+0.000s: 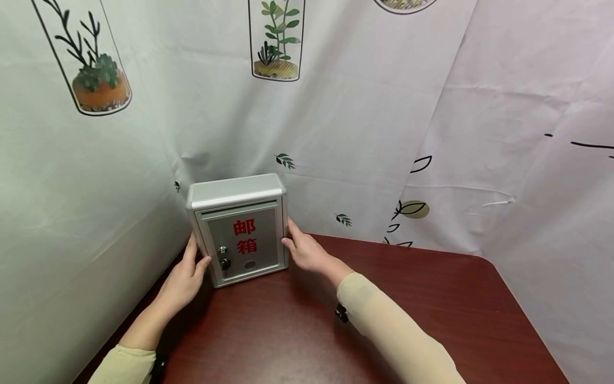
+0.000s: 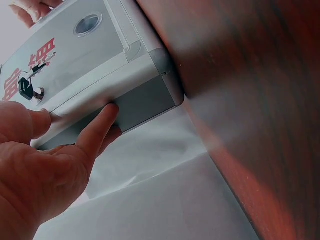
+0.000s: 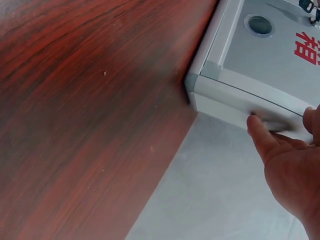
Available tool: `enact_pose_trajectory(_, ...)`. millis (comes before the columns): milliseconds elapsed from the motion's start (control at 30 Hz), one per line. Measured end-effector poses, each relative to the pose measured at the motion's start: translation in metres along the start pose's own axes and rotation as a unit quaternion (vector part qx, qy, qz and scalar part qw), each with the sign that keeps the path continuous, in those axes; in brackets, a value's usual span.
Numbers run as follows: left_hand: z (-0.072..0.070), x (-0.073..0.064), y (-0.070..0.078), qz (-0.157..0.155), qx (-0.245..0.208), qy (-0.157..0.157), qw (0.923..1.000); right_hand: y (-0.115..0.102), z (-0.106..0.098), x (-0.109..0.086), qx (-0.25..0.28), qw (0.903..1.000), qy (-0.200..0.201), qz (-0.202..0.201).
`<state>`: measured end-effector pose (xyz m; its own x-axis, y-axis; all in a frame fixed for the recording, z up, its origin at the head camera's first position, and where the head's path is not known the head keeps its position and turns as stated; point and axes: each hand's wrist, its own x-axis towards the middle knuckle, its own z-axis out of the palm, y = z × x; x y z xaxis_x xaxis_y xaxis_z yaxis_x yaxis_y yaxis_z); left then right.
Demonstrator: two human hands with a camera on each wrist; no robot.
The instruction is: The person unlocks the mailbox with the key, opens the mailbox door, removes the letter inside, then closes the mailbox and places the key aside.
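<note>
left grip (image 1: 182,281) and right grip (image 1: 308,253) face each other, fingers (image 2: 98,132) extended, forearms (image 1: 146,324) stretched forward.

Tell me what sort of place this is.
Probably an improvised indoor work or filming corner: wrinkled white sheets printed with plants hang behind a reddish-brown wood-grain table, and a silver mailbox with red characters sits near their corner.

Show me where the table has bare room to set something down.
The widest bare patch of table lies right of the right sleeve, bordered by the hanging cloth behind. Another lies in front of the box, between the left sleeve and the right. The back left corner is crowded: the left hand and right hand hold the box there, near the cloth.
</note>
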<state>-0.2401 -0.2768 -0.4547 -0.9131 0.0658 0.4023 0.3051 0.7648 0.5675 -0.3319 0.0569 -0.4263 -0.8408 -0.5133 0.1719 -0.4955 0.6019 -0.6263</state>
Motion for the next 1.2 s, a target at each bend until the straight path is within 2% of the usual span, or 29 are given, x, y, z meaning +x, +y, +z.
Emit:
enact_pose_trajectory(233, -0.001, 0.0, 0.002, -0.01, 0.0, -0.011, 0.9999, 0.006, 0.001, -0.002, -0.017, 0.9997, 0.012, -0.009)
enact_pose_trajectory(700, 0.004, 0.003, 0.006, -0.02, -0.031, -0.039, 0.9985, 0.015, 0.003, -0.016, -0.047, 0.9953, 0.077, -0.035)
enact_pose_trajectory(1200, 0.021, 0.008, 0.019, 0.017, -0.056, -0.025, 0.998, 0.025, -0.008, -0.045, -0.042, 0.9901, 0.125, -0.049)
